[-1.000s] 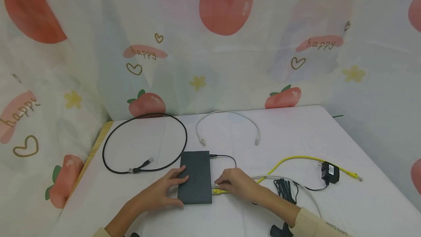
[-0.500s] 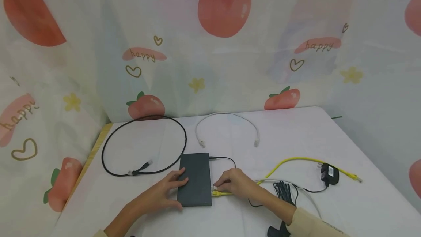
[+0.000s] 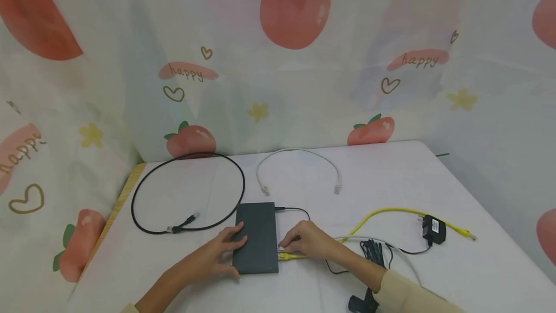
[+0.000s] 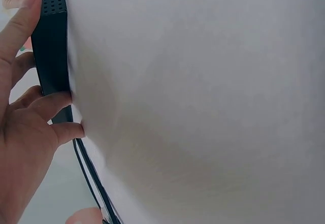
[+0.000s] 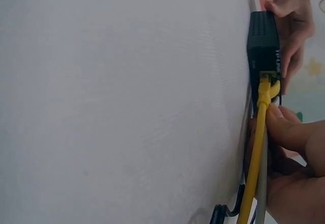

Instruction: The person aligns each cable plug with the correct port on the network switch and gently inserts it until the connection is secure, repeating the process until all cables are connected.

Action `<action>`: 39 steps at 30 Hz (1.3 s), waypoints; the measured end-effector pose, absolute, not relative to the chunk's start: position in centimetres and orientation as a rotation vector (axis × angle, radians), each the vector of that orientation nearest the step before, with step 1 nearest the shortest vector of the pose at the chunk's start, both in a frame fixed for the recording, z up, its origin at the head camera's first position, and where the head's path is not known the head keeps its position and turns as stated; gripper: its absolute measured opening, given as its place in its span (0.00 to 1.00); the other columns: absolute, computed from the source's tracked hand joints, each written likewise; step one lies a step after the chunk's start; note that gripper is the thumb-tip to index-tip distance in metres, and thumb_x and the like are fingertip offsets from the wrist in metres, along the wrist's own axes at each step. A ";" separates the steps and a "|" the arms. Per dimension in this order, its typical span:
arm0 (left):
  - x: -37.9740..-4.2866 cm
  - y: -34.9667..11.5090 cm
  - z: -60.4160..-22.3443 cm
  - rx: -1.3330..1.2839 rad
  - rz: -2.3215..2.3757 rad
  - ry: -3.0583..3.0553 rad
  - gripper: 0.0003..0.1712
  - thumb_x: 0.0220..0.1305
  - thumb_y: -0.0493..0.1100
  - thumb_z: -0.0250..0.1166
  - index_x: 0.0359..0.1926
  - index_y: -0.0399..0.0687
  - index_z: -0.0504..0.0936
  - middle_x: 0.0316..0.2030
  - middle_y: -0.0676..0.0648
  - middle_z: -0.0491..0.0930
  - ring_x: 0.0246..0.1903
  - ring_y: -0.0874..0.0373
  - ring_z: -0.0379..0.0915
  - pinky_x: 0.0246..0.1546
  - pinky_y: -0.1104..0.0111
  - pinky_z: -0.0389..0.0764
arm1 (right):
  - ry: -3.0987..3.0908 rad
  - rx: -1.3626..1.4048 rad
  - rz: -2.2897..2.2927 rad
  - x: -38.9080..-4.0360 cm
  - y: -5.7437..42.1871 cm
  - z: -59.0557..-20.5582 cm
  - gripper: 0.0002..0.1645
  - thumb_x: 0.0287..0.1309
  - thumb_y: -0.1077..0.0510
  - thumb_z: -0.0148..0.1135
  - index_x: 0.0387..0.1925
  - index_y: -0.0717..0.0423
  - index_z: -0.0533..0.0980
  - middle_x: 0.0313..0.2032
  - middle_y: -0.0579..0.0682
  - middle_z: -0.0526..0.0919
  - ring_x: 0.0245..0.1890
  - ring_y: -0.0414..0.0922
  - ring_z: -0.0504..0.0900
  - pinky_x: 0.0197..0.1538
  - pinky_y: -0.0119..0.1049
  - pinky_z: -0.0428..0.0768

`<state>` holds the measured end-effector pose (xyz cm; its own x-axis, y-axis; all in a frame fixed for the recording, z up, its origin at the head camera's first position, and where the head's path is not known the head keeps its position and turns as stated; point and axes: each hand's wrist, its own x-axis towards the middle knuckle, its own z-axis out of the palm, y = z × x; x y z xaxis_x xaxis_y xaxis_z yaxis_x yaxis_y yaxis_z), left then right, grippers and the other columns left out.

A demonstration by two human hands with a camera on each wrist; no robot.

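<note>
In the head view, a flat black network switch (image 3: 255, 238) lies on the white table. My left hand (image 3: 213, 254) holds it at its left side, thumb by the near corner and fingertips on the upper edge. My right hand (image 3: 309, 241) pinches the plug end of a light grey network cable (image 5: 262, 173) against the port side. The fingers mostly hide that plug. Beside it, the yellow plug (image 5: 264, 89) of a yellow network cable (image 3: 382, 209) sits in a port. A thin black power lead (image 3: 293, 208) enters the switch farther along.
A looped black network cable (image 3: 134, 206) lies at the left, and a short white one (image 3: 299, 149) at the back. To the right are a black power adapter (image 3: 434, 229) and its bundled cord (image 3: 372, 251), partly behind the right forearm. A patterned cloth (image 3: 278, 86) hangs behind.
Both hands keep almost the same places on the switch and at the plug. The head view has shifted slightly, and the right forearm has moved a little toward the left.
</note>
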<state>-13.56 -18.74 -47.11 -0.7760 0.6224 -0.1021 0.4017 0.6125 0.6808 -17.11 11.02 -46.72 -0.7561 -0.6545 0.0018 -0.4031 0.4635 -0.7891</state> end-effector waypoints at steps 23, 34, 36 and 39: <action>-13.5 -18.8 -47.0 0.836 0.937 2.532 0.48 0.48 0.62 0.69 0.67 0.45 0.65 0.72 0.46 0.45 0.68 0.43 0.44 0.61 0.52 0.61 | 2.424 -0.901 -1.110 -17.2 11.1 -46.5 0.05 0.52 0.61 0.68 0.33 0.51 0.86 0.33 0.37 0.85 0.38 0.33 0.80 0.40 0.29 0.78; -13.4 -18.8 -47.1 0.839 0.946 2.533 0.48 0.48 0.62 0.69 0.67 0.45 0.66 0.72 0.47 0.46 0.68 0.43 0.44 0.61 0.51 0.60 | 2.481 -0.939 -1.046 -17.1 12.0 -46.3 0.07 0.56 0.58 0.66 0.37 0.50 0.85 0.37 0.38 0.84 0.40 0.34 0.79 0.42 0.30 0.78; -13.4 -18.8 -47.2 0.842 0.947 2.534 0.48 0.48 0.63 0.69 0.67 0.45 0.66 0.72 0.47 0.46 0.68 0.43 0.44 0.61 0.51 0.61 | 2.533 -0.918 -1.039 -17.3 12.6 -45.9 0.07 0.58 0.59 0.64 0.38 0.51 0.84 0.37 0.38 0.83 0.38 0.34 0.78 0.40 0.30 0.78; -13.4 -18.8 -47.3 0.843 0.952 2.534 0.49 0.47 0.63 0.69 0.67 0.45 0.66 0.72 0.47 0.46 0.68 0.43 0.44 0.61 0.51 0.61 | 2.633 -0.865 -1.040 -18.2 13.9 -45.3 0.07 0.58 0.60 0.64 0.38 0.54 0.84 0.36 0.39 0.83 0.35 0.35 0.78 0.38 0.30 0.78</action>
<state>-13.39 -18.78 -47.29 -0.7809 0.6202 -0.0745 0.4177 0.6071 0.6760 -18.20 13.94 -45.34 -0.8142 -0.5789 0.0432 -0.4522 0.5858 -0.6726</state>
